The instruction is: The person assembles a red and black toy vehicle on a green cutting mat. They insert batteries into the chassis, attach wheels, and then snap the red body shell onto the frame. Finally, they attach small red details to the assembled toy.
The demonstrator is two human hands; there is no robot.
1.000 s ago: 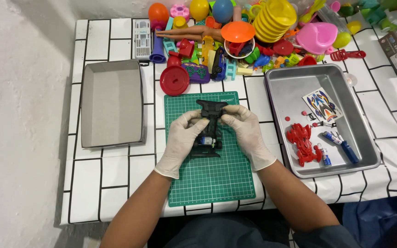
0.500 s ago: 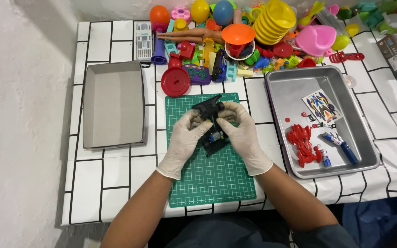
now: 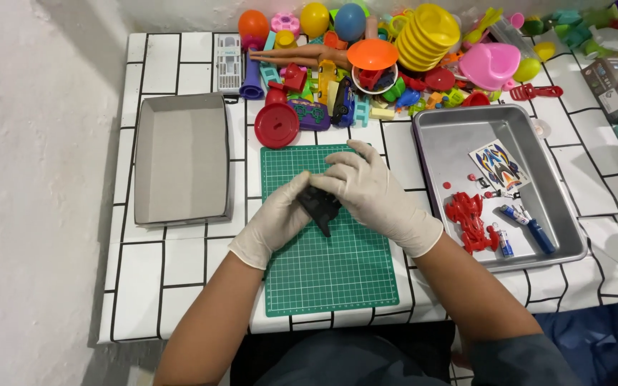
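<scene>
Both of my hands wear white gloves and hold a black plastic toy car chassis [image 3: 320, 207] above a green cutting mat [image 3: 330, 271]. My left hand [image 3: 277, 221] grips the chassis from the left side. Over its top and right side lies my right hand [image 3: 370, 193], hiding most of the part. The chassis is tilted, and only its dark lower end shows between the hands.
An empty grey tray [image 3: 180, 157] lies left of the mat. A metal tray [image 3: 538, 164] on the right holds a sticker sheet [image 3: 498, 166], red plastic parts [image 3: 470, 218], a blue-handled screwdriver [image 3: 534, 230] and small batteries. Many colourful toys crowd the table's back edge, with a red round lid [image 3: 277, 126] nearest the mat.
The chassis has been turned and tilted between my hands. My right hand has moved over its top, so less of the part shows now than before.
</scene>
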